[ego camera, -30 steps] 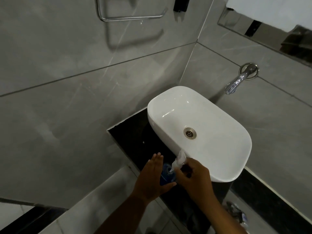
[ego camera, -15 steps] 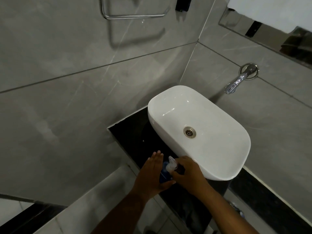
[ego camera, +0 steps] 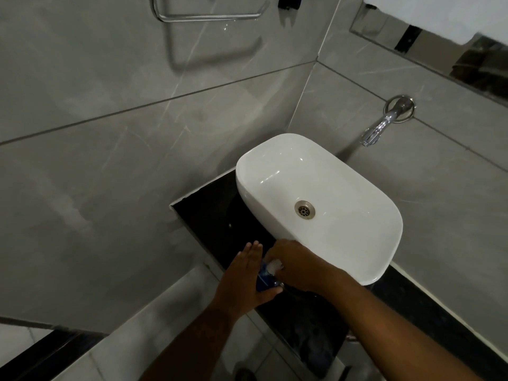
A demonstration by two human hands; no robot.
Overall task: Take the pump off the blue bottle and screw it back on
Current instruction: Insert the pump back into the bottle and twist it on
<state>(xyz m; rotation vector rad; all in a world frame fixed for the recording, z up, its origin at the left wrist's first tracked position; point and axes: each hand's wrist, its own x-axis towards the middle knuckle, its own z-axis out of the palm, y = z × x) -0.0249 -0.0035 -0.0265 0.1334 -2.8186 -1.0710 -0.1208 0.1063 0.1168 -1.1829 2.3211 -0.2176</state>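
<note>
The blue bottle (ego camera: 264, 279) stands on the black counter (ego camera: 220, 215) just left of the white basin. My left hand (ego camera: 247, 276) wraps its left side, thumb across the front, fingers stretched straight up. My right hand (ego camera: 294, 264) covers the bottle's top and grips the whitish clear pump (ego camera: 275, 265), of which only a small part shows between the fingers. Most of the bottle is hidden by both hands.
A white oval basin (ego camera: 382, 259) with a metal drain (ego camera: 304, 209) fills the counter to the right, touching my right hand. A chrome tap (ego camera: 380, 127) sticks out of the grey tiled wall. A towel rail (ego camera: 209, 16) hangs high on the left wall.
My right hand has come down over the bottle's top, and the pump head, which stuck up above the hands a second ago, is now low and mostly covered. The left hand kept its hold.
</note>
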